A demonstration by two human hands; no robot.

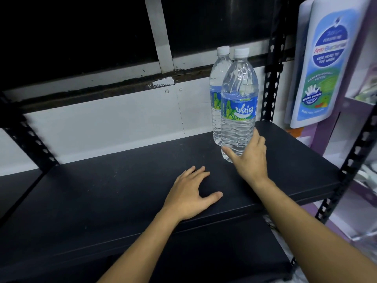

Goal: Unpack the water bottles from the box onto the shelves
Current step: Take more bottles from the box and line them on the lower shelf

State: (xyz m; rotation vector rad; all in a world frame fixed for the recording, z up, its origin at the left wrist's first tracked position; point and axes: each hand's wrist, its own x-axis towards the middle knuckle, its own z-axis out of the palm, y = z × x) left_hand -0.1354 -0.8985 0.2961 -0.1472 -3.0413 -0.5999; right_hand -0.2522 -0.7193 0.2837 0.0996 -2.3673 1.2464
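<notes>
1. The front bottle stands upright at the right rear of the shelf, just in front of the rear bottle.
2. The right grip wraps its lower part, thumb left, fingers right.
3. The left grip lies spread flat on the shelf, left of the bottles and nearer the person.
4. The right grip is nearer, so letting go looks like its job.

– What stands farthest back on the black metal shelf?
– A clear plastic water bottle with a white cap and a blue-green label, upright at the shelf's right rear.
– And its twin?
– The front bottle is upright just before it, capped, with the right hand round its base.
</notes>
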